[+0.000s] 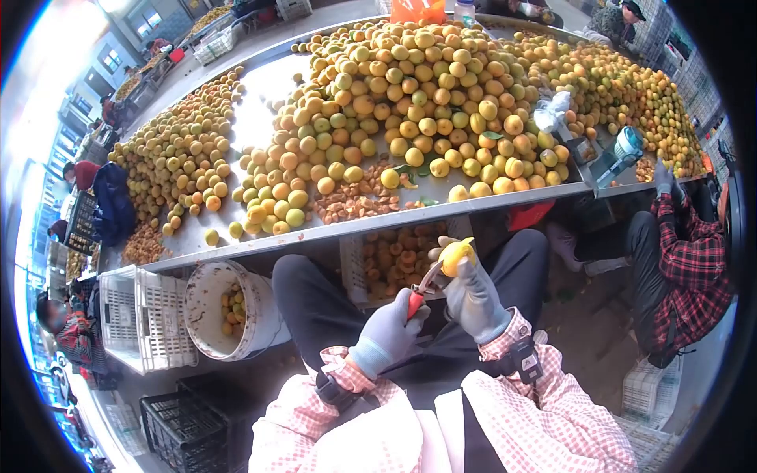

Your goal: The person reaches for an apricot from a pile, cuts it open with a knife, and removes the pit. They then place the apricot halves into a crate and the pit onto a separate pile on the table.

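Note:
My left hand (389,340), in a grey glove, is closed around a red-handled shears-like tool (415,303). The tool's curved metal end points up toward the yellow apricot (456,258) and reaches right to its lower left side. Gripping that apricot is my gloved right hand (475,303), thumb and fingers wrapped about it. Both hands are above my lap, in front of the metal table edge. Just beyond them, a crate (352,272) under the table holds halved apricots (394,260).
Apricots (426,87) lie heaped on the metal table (260,91), with pits (359,199) near its edge. A white bucket (206,335) holding some fruit and white crates (142,319) stand at left, a black crate (185,422) below. A person in plaid (694,268) sits at right.

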A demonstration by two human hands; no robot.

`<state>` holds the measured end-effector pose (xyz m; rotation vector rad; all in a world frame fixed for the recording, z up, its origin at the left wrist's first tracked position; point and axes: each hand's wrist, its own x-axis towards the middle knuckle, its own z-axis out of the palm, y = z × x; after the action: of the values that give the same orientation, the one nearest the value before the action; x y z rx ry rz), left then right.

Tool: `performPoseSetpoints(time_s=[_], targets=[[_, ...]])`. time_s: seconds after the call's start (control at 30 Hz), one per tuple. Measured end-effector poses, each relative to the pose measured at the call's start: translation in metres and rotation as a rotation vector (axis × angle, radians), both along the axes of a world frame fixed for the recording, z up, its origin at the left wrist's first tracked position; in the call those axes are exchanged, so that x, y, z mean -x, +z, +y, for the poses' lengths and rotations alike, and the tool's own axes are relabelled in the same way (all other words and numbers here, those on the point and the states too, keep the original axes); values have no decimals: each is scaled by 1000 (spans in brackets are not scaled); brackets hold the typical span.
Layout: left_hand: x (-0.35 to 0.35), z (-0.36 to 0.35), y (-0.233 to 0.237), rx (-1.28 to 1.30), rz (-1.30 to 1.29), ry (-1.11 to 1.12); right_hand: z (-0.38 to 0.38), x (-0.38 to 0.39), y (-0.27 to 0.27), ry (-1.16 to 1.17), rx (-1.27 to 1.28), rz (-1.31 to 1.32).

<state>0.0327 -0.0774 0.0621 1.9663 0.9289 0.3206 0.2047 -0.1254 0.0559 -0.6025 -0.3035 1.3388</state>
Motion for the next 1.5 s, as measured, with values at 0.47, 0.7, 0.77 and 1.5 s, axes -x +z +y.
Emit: performPoseSetpoints(time_s=[0.47, 0.7, 0.77, 1.5], targets=[[1, -7, -36, -109, 96, 33, 3, 6, -40, -130, 148, 96], [8, 3, -8, 594, -443, 363, 3, -12, -35, -62, 200, 236], [7, 17, -14, 492, -515, 362, 0, -17, -29, 19, 220, 262], [-23, 33, 13, -417, -191, -230, -10, 17, 1, 124, 295, -18]])
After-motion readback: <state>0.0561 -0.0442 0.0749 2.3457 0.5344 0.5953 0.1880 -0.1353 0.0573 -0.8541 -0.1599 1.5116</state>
